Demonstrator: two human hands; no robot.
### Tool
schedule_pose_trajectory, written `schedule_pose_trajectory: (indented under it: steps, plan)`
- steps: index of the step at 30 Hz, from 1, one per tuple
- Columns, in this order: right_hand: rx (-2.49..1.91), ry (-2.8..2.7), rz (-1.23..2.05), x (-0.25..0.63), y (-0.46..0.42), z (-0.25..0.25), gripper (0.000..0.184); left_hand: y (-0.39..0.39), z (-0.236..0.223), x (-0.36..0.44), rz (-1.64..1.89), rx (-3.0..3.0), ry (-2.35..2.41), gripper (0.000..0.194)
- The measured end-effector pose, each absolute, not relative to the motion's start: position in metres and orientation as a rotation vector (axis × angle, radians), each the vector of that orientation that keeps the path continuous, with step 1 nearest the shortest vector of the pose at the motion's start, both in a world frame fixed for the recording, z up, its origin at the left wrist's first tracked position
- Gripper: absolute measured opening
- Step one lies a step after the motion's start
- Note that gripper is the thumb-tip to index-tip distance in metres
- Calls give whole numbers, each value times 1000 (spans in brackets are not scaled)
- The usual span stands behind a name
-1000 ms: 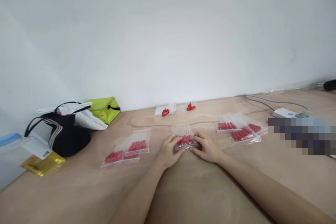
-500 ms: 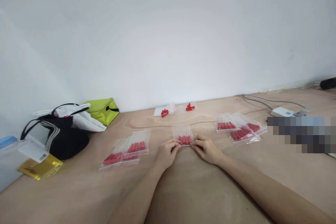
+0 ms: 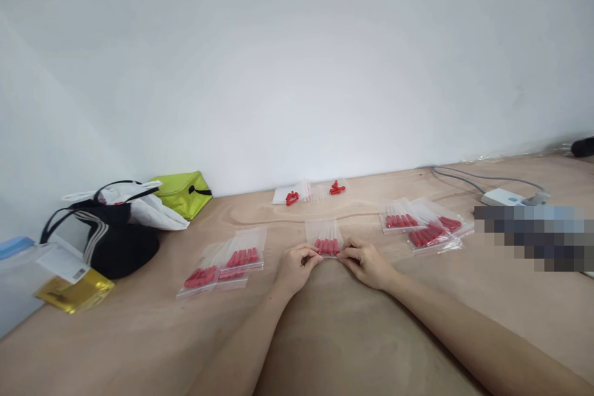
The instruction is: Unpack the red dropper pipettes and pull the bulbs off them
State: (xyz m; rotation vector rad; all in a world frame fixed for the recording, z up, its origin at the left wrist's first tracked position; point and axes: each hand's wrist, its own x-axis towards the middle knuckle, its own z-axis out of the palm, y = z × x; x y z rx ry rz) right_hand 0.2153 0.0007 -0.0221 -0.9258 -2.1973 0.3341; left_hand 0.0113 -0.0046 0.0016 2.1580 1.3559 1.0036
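A small clear zip bag (image 3: 325,238) with several red pieces inside lies flat on the wooden table (image 3: 352,334) straight ahead. My left hand (image 3: 296,267) pinches its near left corner with curled fingers. Its near right corner is pinched by my right hand (image 3: 364,262) in the same way. Both forearms rest on the table and reach forward.
Filled bags of red pieces lie in a pile at the left (image 3: 227,263) and another at the right (image 3: 422,226). Loose red pieces and empty bags (image 3: 310,192) sit near the wall. A black bag (image 3: 111,232), a lime pouch (image 3: 183,193), and a power strip (image 3: 505,199) line the edges.
My hands slid from covering the bag's lower part to its near corners. The bag, bunched up a second ago, now lies flat.
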Motion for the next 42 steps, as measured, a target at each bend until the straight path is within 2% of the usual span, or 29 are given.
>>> schedule_pose_trajectory:
  steps: [4,14,21,28,30,33,36,42]
  plan:
    - [-938,-2199,333,216,0,-20,18,-4,1,11,1035,2177,1326,19]
    - [-999,-2135,369,207,-2,-12,22,-5,4,13,1050,2129,1328,11]
    - [-1079,-2109,426,193,4,-15,18,-5,4,15,1085,2096,1295,7]
    - [-1083,-2300,152,187,-1,-7,15,-3,1,12,1097,2131,1264,7]
    - [-1089,-2322,79,187,-2,-5,15,-5,1,12,1108,2176,1259,2]
    - [-1116,-2271,109,189,-2,-6,17,-7,3,11,1113,2405,1196,13]
    - [-1122,-2220,208,191,-2,-8,20,-7,2,10,1072,2660,1090,13]
    - [-1080,-2212,280,193,-4,-7,19,-4,-3,12,1121,2730,1061,19]
